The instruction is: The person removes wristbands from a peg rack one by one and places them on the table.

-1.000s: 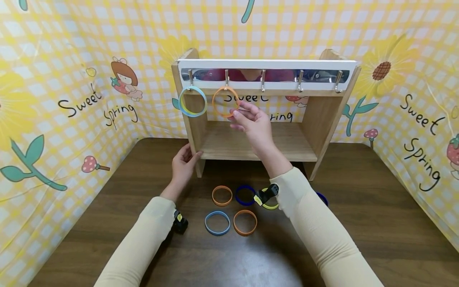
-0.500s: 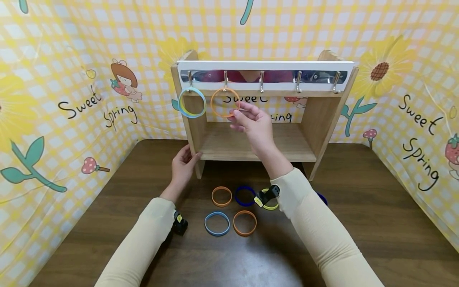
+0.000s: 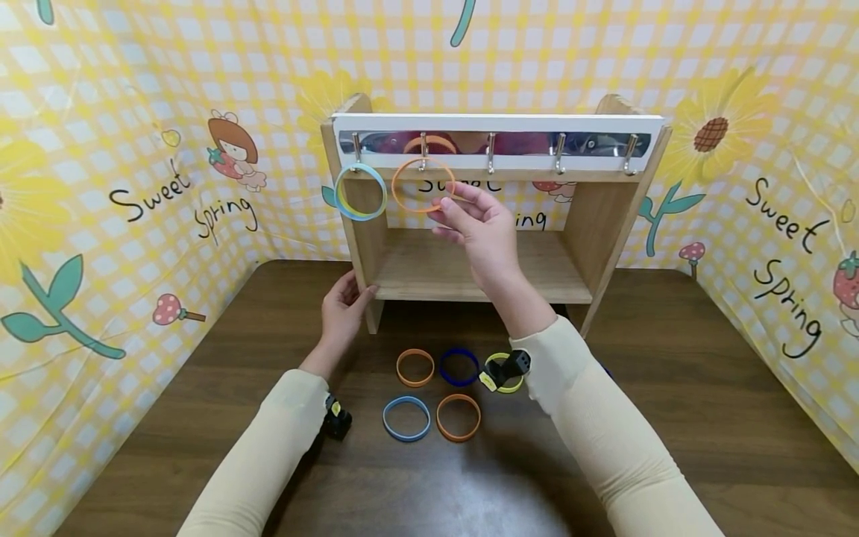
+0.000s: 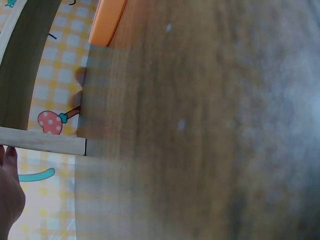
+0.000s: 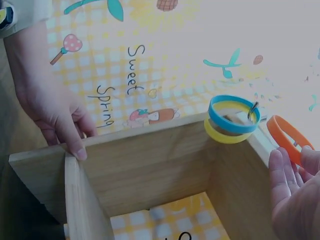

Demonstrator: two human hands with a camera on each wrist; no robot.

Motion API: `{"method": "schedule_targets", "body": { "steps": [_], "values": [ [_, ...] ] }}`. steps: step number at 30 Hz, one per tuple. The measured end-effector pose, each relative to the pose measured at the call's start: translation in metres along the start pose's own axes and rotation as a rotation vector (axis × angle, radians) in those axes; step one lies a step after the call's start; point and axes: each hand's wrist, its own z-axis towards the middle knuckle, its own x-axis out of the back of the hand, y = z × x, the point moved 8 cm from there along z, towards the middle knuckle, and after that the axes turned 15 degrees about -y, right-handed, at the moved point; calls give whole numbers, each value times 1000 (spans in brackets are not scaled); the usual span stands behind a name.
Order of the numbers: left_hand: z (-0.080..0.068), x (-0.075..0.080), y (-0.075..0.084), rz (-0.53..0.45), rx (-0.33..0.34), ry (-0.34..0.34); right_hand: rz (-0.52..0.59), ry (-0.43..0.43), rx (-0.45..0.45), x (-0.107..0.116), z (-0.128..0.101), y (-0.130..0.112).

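My right hand [image 3: 483, 224] pinches an orange silicone wristband [image 3: 394, 186] between thumb and fingers. The band is tilted, and its upper rim overlaps the second metal hook [image 3: 423, 153] from the left in the head view. On the leftmost hook hang a light blue wristband [image 5: 220, 120] and a yellow one [image 5: 225, 137]. These hooks sit on a white rail [image 3: 523, 121] across a small wooden shelf [image 3: 483, 276]. My left hand [image 3: 344, 309] grips the shelf's left side panel low down, thumb at the front edge and fingers partly hidden behind it.
On the table [image 3: 376, 492] before the shelf lie two orange wristbands [image 3: 415, 384] [image 3: 459, 438], a light blue one [image 3: 406, 438], a dark blue one [image 3: 459, 383] and a yellow one [image 3: 517, 388], partly covered by the right wrist camera [image 3: 508, 368]. Three hooks to the right bear nothing.
My right hand has risen slightly and shifted a little right; the orange wristband is higher and more tilted, its reflection now showing in the metal strip. My left hand stays on the panel.
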Motion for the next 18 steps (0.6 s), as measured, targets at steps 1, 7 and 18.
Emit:
{"method": "schedule_targets", "body": {
  "steps": [1,7,18],
  "values": [
    [0,0,0,-2,-1,0,-4,-5,3,-1,-1,-1],
    [0,0,-1,-15,-5,0,-40,-58,33,-9,-10,-9],
    [0,-1,0,8,1,0,-127,-109,43,-6,-33,-12]
  ]
}}
